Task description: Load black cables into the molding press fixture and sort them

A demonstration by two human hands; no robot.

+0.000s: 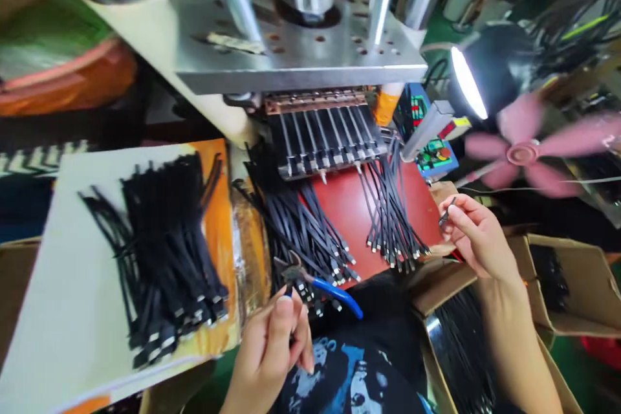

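Observation:
My left hand (pixel 276 339) is closed at the bottom centre, thumb against fingers. It seems to grip one handle of blue-handled pliers (pixel 334 294); the other handle sticks out to the right, and the jaws point up and left over the cable ends. My palm hides part of the grip. On the right, my right hand (pixel 478 236) pinches a small dark piece (pixel 445 212) between thumb and fingers, too small to name. Between my hands, black cables (pixel 310 226) and a second cable bunch (pixel 395 213) spread over a red surface (pixel 347 200), metal-tipped ends towards me.
A press with a metal plate (pixel 301 77) stands ahead, above a black fixture (pixel 330 136) with several slots. Left, a cable pile (pixel 165 246) lies on a white board (pixel 72 259). A lamp (pixel 468 82), a pink fan (pixel 521 154) and cardboard boxes (pixel 577 252) are on the right.

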